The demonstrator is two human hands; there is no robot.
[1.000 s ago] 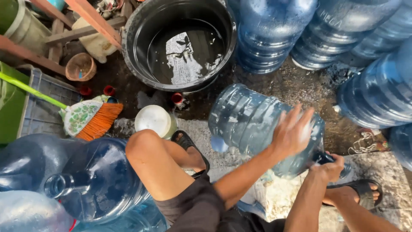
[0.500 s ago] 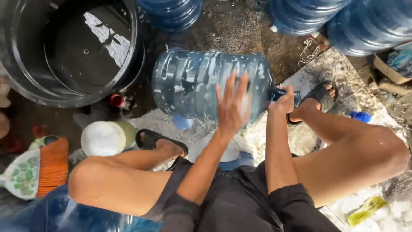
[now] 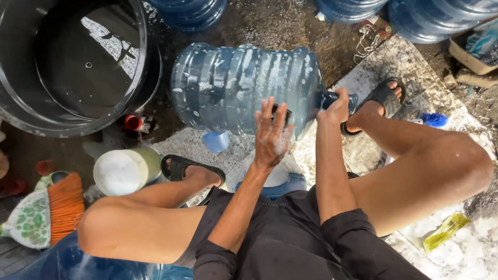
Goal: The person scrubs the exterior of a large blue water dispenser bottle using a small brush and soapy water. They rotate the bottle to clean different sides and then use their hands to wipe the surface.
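Large blue water jug: lies on its side on the wet ground, long axis running left to right, base to the left, neck to the right.

Left hand: flat against the jug's soapy side, fingers spread, grip pressing a dark scrubbing pad only partly visible beneath the palm.

Right hand: just right of the left hand, grip clenched around the jug's neck; the mouth is hidden by the fingers.

Left of the grips: big dark metal basin holding water, cut off by the frame edge; a small red cap near its rim; a white-topped round container; an orange-bristled brush.

Below the jug, near the left grip: a small blue cup.

Beyond the jug: more blue jugs, cut off at the top edge.

Right of the grips: black sandal on the foot just beside the jug neck; a yellow-green wrapper lower right, contents unclear.
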